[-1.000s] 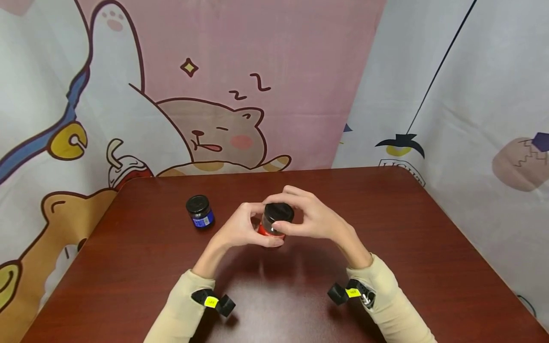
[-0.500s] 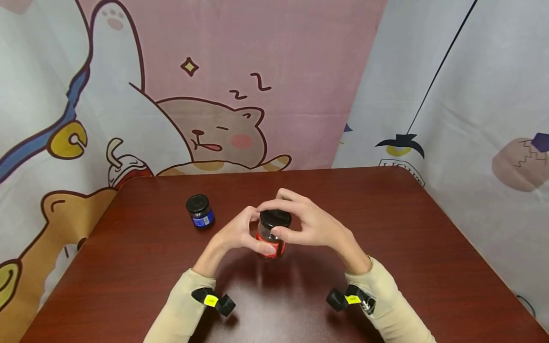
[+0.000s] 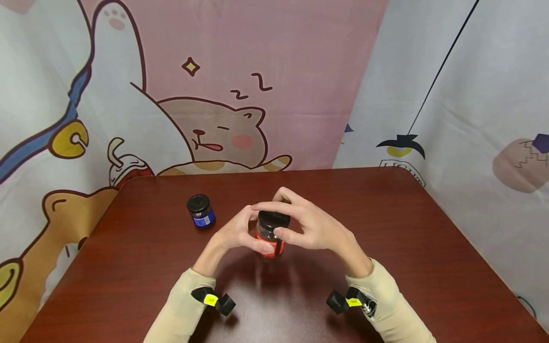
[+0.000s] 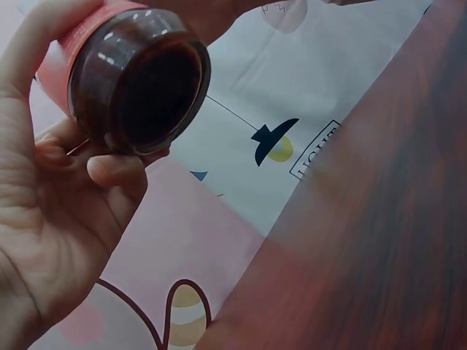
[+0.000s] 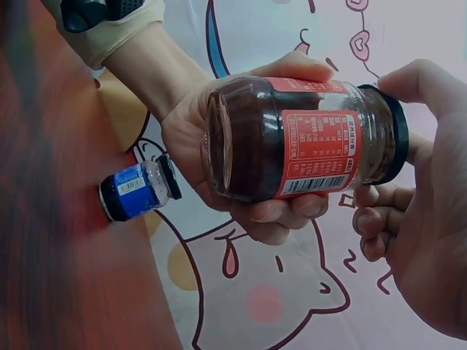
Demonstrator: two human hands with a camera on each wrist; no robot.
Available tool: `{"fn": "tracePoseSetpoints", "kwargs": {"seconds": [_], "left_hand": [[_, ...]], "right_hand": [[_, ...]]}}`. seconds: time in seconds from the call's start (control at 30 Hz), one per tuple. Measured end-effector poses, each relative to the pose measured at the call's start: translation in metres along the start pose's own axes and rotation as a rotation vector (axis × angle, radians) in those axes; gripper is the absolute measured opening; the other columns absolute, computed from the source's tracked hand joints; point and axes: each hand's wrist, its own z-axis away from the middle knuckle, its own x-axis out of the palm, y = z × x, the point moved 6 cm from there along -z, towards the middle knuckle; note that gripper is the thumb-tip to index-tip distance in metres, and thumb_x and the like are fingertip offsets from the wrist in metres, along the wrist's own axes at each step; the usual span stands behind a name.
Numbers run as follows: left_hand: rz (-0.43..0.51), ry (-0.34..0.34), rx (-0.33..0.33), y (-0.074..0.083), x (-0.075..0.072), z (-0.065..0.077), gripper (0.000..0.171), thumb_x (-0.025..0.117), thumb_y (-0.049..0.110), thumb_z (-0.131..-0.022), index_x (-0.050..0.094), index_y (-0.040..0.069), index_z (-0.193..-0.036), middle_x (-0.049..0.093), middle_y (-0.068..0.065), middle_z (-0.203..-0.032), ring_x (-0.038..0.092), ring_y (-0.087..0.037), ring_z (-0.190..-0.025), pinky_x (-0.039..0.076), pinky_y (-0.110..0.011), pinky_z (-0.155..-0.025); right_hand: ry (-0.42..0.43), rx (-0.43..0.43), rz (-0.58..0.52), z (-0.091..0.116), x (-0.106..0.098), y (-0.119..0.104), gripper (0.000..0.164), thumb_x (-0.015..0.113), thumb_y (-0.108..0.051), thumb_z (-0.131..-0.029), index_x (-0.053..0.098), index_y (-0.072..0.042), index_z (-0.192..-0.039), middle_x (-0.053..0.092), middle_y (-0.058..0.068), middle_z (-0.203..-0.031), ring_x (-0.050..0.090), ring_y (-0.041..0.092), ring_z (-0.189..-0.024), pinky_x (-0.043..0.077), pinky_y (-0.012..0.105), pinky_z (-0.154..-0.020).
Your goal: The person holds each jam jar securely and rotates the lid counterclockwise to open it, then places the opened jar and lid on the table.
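Note:
A glass jar (image 3: 274, 247) with a red label and dark contents is held up off the table, its black lid (image 3: 273, 218) on top. My left hand (image 3: 235, 232) grips the jar's body, thumb toward me. At the lid, my right hand (image 3: 316, 226) holds the rim between thumb and fingers. The left wrist view shows the base of the jar (image 4: 139, 80) from below. In the right wrist view the left fingers wrap around the labelled jar (image 5: 317, 157), and the right thumb and fingers are at opposite sides of the lid (image 5: 398, 135).
A second jar (image 3: 200, 212), with a blue label and black lid, stands on the brown table (image 3: 386, 228) to the left of the hands. Printed cartoon cloth (image 3: 300, 85) hangs behind the table's far edge.
The red-labelled jar has come down and slightly left, nearer to me, in both hands. My right fingers have shifted around the lid. The blue-labelled jar stays put.

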Motion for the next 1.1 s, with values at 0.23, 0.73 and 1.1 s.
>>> {"fn": "tracePoseSetpoints", "kwargs": {"seconds": [0.23,0.73,1.1], "left_hand": [[-0.037,0.113,-0.022,0.001,-0.007,-0.001,0.046,0.085,0.039,-0.08,0.07,0.002,-0.104,0.072,-0.003,-0.088,0.065,-0.018,-0.078,0.057,-0.034,-0.069],[-0.604,0.467,-0.151,0.001,-0.011,-0.006,0.037,0.093,0.032,-0.066,0.068,0.013,-0.084,0.056,0.005,-0.072,0.053,-0.019,-0.068,0.043,-0.029,-0.057],[-0.953,0.55,-0.217,0.005,-0.002,-0.007,0.045,0.09,0.043,-0.065,0.064,0.011,-0.083,0.06,0.001,-0.079,0.056,-0.017,-0.078,0.053,-0.036,-0.064]], "right_hand": [[0.054,0.061,0.053,0.0,-0.007,0.008,0.056,0.063,-0.04,-0.096,0.05,-0.022,-0.148,0.053,-0.005,-0.114,0.052,0.008,-0.102,0.047,0.031,-0.087],[0.221,0.236,0.354,0.008,-0.012,0.033,0.058,0.068,-0.054,-0.09,0.06,-0.016,-0.134,0.063,-0.001,-0.105,0.056,0.011,-0.077,0.049,0.032,-0.066],[0.217,0.348,0.455,0.009,-0.005,0.042,0.053,0.066,-0.061,-0.087,0.062,-0.016,-0.115,0.064,0.001,-0.084,0.055,0.011,-0.064,0.047,0.033,-0.057]]}}
